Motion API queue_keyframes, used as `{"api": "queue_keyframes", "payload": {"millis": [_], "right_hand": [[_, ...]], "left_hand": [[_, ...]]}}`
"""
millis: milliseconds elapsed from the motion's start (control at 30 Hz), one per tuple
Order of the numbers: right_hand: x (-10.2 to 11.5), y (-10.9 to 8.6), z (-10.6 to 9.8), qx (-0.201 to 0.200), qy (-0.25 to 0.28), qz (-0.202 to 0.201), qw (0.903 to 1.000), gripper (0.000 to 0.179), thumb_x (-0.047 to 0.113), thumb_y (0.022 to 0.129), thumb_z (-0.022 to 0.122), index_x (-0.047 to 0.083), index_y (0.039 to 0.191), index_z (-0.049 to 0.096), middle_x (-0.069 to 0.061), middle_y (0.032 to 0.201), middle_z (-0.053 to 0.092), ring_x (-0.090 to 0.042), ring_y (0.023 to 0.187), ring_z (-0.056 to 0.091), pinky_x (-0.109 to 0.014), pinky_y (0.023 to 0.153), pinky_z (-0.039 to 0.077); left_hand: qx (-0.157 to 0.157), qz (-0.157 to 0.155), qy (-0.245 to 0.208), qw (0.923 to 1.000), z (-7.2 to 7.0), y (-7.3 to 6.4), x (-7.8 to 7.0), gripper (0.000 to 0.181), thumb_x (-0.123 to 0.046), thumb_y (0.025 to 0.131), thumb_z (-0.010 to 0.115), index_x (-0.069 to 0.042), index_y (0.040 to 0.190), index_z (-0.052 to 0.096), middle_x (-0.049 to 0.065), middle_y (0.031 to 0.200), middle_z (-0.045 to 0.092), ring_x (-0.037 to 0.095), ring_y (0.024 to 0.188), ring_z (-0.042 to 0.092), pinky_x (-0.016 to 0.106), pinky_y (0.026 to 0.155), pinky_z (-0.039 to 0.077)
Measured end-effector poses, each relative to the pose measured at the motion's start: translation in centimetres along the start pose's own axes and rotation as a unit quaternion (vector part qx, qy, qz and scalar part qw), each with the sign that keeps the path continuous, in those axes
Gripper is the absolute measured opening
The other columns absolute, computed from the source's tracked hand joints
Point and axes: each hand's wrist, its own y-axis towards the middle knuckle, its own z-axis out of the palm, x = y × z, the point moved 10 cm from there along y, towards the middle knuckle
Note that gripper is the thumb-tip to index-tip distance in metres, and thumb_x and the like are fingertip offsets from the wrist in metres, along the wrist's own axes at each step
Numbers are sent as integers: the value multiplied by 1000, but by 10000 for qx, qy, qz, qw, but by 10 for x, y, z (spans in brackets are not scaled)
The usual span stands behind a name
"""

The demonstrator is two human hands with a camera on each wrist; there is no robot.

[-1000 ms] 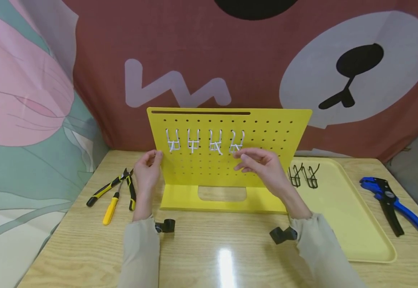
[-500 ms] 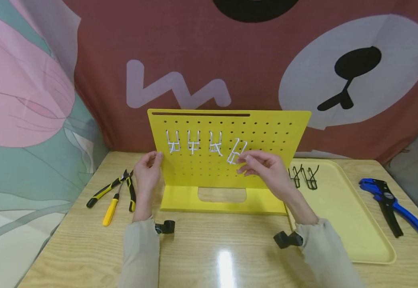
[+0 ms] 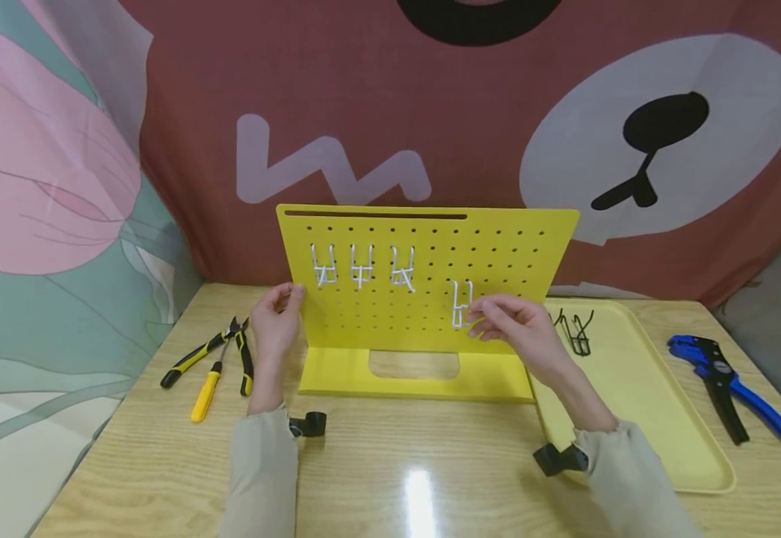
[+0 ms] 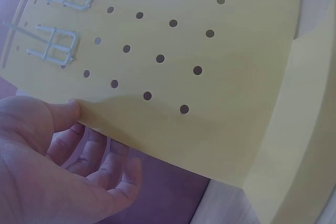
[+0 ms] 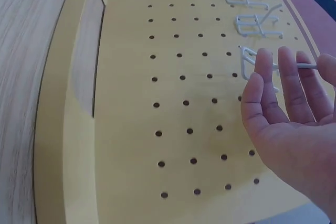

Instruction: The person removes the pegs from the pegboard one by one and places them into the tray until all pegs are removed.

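A yellow pegboard [image 3: 370, 336] stands upright on its base. My left hand [image 3: 276, 320] pinches its left edge; in the left wrist view the thumb [image 4: 65, 115] lies on the front face and the fingers curl behind. My right hand [image 3: 525, 332] holds a white wire pegboard hook [image 3: 458, 308] by its prong, in front of the right half of the board. Three similar white hooks hang in a row at the upper left: a left hook [image 3: 324, 273], a middle hook [image 3: 362, 275] and a right hook [image 3: 402, 275].
A pale yellow tray [image 3: 659, 418] on the right bears black wire hooks [image 3: 578, 336], partly behind my right hand. Blue-and-black pliers [image 3: 723, 373] lie beyond it. Yellow-and-black pliers [image 3: 195, 359] and a yellow-handled screwdriver [image 3: 205, 396] lie left of the board.
The fourth white hook came out of the row; my right hand has moved it down and to the right, away from its holes. My left hand stays at the board's edge.
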Motion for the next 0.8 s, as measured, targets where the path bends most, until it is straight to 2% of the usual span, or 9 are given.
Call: {"api": "queue_keyframes", "payload": {"millis": [100,367,633,800], "right_hand": [[-2,-6,-6,-41,-65,51,10000,23,10,100,50,-9,104,63,-8,95,70,-18,80,67,-29,72,55],[-9,-20,-23,-235,-249,226,9992,21,12,100,51,-4,101,65,-6,87,70,-17,79,67,-29,71,55],[-9,-30,-40,-273,-110,231,9993,22,9,101,49,-8,101,64,-6,87,70,-17,80,68,-29,70,55],[-7,-38,-52,-307,-83,257,9992,24,9,101,48,-11,103,61,-6,87,70,-15,80,68,-28,70,55]], "left_hand": [[54,-90,-35,9999,1,0,2,25,-20,95,61,1,108,66,7,96,60,11,85,53,24,78,42],[38,-173,-40,9998,0,1,5,24,-21,95,62,0,107,66,6,94,60,11,86,53,25,78,42],[3,-106,-59,9999,0,1,3,24,-19,94,63,1,107,66,4,92,61,8,82,53,23,76,42],[-9,-66,7,10000,-1,1,2,25,-20,95,62,2,107,66,8,96,62,8,83,53,22,76,43]]}}
